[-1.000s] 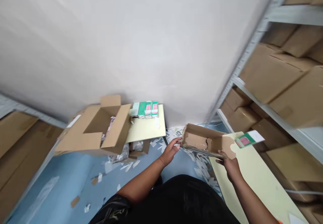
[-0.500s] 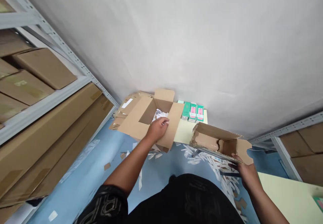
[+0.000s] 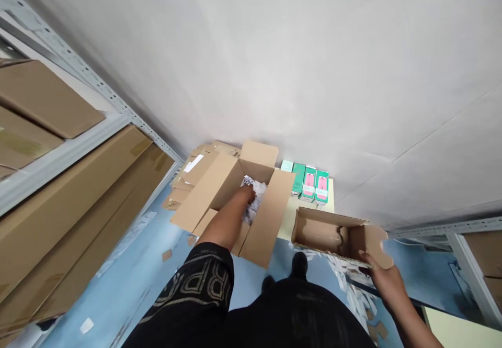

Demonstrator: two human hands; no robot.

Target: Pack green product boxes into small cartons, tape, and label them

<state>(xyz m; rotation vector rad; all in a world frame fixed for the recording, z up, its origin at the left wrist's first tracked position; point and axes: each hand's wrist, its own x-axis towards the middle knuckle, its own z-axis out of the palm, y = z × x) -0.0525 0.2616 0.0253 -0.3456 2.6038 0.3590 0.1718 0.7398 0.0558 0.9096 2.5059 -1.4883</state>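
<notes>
My left hand (image 3: 246, 195) reaches down into a big open cardboard carton (image 3: 270, 217) on the floor, among crumpled clear plastic bags (image 3: 255, 196); its fingers are hidden inside. My right hand (image 3: 382, 276) grips the near flap of a small open brown box (image 3: 314, 233), held level above the floor. That small box looks empty inside.
Three green and pink product boxes (image 3: 309, 183) stand on a pale yellow board (image 3: 288, 217) by the white wall. Metal shelving (image 3: 70, 144) with large cartons runs along the left. More shelving (image 3: 463, 243) stands at the right. Paper scraps (image 3: 345, 280) litter the blue floor.
My left hand has gone from the carton's rim deeper into it. The view has swung left and nearer the carton. The small box stays in my right hand.
</notes>
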